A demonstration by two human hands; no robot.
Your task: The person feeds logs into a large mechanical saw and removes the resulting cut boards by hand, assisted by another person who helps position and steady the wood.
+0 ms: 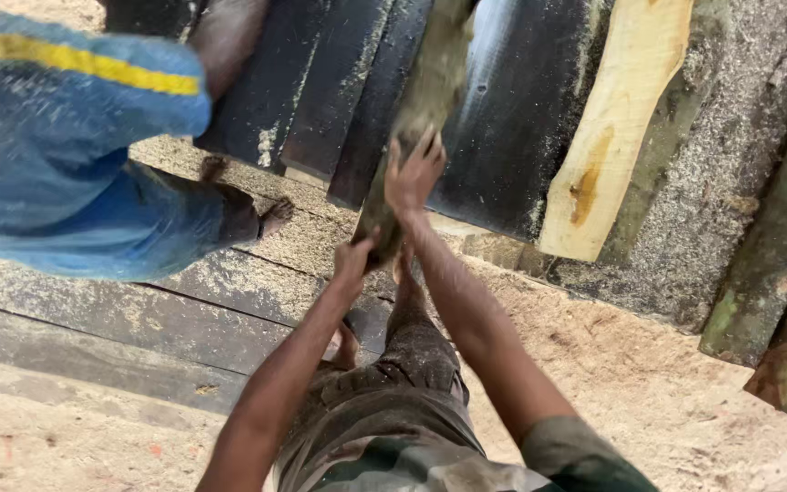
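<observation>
I hold a long, rough, bark-covered slab of wood point(425, 87) that runs from the top of the head view down to my hands. My right hand point(412, 173) grips it higher up, fingers spread over its face. My left hand point(355, 258) is shut on its near end, just below. The slab is blurred, tilted away from me over dark planks point(512, 109). My own leg in dusty trousers point(412, 364) stands under my arms.
Another person in a blue shirt with a yellow stripe point(56, 100) and blue shorts stands at the left, bare foot point(275, 217) on sawdust. A pale fresh-cut slab point(608, 137) lies at the right. Mossy logs point(776, 237) lie far right. Sawdust covers the floor point(649, 392).
</observation>
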